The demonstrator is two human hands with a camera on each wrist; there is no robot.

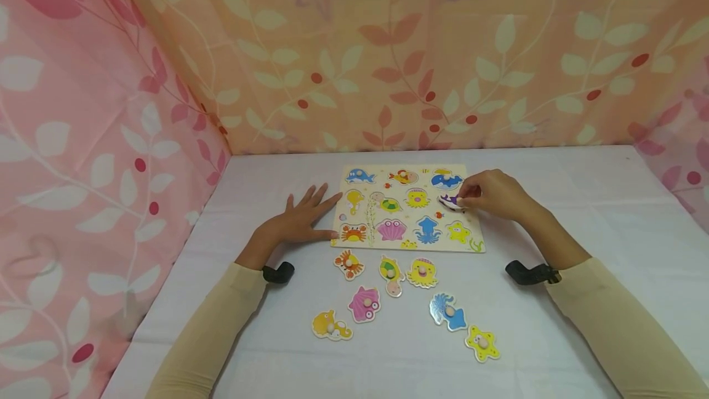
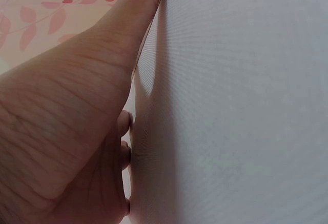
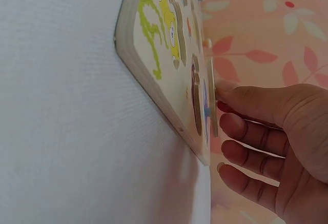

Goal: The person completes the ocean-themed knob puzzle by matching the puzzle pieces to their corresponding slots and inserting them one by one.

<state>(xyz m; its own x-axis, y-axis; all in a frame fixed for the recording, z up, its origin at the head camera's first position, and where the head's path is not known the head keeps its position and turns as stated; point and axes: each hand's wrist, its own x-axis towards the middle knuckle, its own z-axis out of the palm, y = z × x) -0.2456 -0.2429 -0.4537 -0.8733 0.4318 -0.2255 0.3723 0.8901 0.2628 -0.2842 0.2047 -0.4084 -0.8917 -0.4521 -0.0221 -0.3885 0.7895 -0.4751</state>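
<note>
My right hand point(image 1: 495, 194) pinches a purple-and-white sea-animal puzzle piece point(image 1: 451, 202) between thumb and fingers, over the right end of the board's middle row. In the right wrist view the piece point(image 3: 214, 98) stands at the fingertips, close over the board face. The wooden puzzle board point(image 1: 362, 186) lies flat on the table. Spread wide, my left hand point(image 1: 299, 220) rests at the board's left edge, thumb and a fingertip touching it. Seated along the top row are a light blue whale point(image 1: 360, 175), a fish point(image 1: 403, 176) and a dark blue whale point(image 1: 446, 180).
Loose knobbed pieces lie in front of the board: crab point(image 1: 349, 265), turtle point(image 1: 390, 270), octopus point(image 1: 422, 273), pink shell point(image 1: 364, 305), seahorse point(image 1: 331, 326), blue squid point(image 1: 448, 312) and yellow starfish point(image 1: 482, 343). Floral cloth point(image 1: 354, 48) hangs behind the white table point(image 1: 266, 356).
</note>
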